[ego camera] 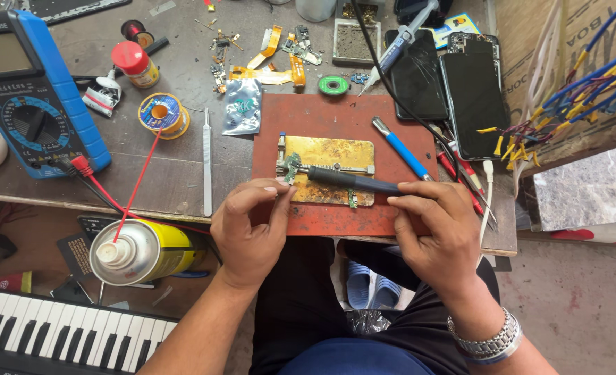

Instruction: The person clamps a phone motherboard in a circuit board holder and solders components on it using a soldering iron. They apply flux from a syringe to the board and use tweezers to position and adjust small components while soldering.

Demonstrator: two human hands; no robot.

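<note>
My right hand grips a dark-handled soldering iron lying across a brass-coloured holder plate, its tip at a small green circuit board clamped on the plate's left side. My left hand rests at the plate's left front corner, thumb and forefinger pinched right beside the small board; whether they hold anything is hidden. The plate sits on a rust-red mat at the bench's front edge.
A blue multimeter with a red lead sits far left; a yellow spray can stands below the bench edge. Tweezers, a solder spool, a blue-handled tool, two phones, loose parts and coloured wires surround the mat. A keyboard lies bottom left.
</note>
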